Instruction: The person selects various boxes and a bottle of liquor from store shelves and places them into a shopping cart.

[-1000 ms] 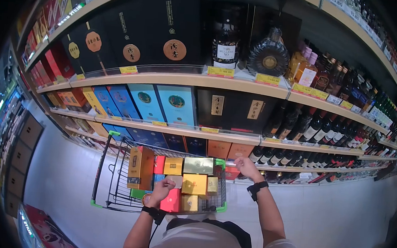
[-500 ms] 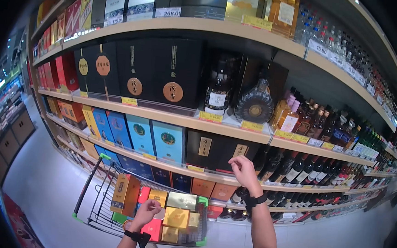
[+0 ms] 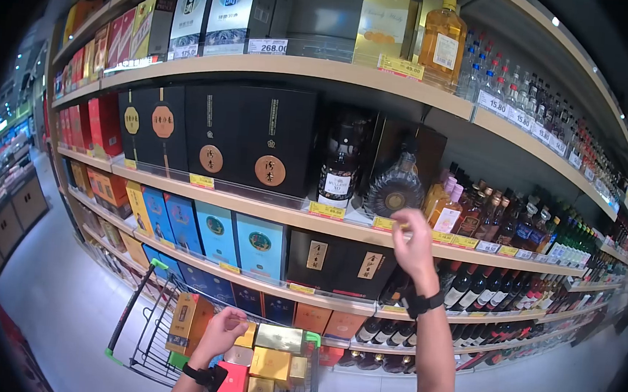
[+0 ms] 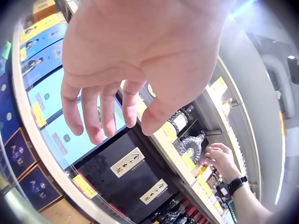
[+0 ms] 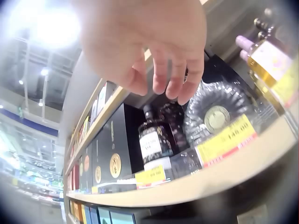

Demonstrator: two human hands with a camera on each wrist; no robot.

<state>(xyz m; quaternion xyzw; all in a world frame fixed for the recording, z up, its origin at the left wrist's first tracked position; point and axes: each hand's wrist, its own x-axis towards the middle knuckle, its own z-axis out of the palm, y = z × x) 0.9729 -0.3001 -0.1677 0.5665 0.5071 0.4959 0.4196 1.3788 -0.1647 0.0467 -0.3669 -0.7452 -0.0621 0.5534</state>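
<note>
The right hand [image 3: 414,248] is raised in front of the middle shelf, beside a round ribbed dark bottle [image 3: 396,191]. In the right wrist view its loosely bent fingers hang before that ribbed bottle [image 5: 218,114] and a dark bottle with a white label [image 5: 153,142], holding nothing. The left hand [image 3: 220,333] hovers over the shopping cart [image 3: 315,371], near a gold box [image 3: 270,365] and an orange-brown box [image 3: 188,323]. In the left wrist view the left hand [image 4: 140,60] has relaxed fingers and nothing in them.
Shelves [image 3: 255,204] run across the view with black boxes [image 3: 285,136], light blue boxes [image 3: 260,242] and wine bottles [image 3: 461,285]. An amber bottle [image 3: 442,45] stands on the upper shelf. A low cabinet [image 3: 18,212] is at the left, across pale floor.
The right hand has risen from beside the cart to the middle shelf. The left hand has risen a little off the boxes. The view has tilted up, showing more of the upper shelf.
</note>
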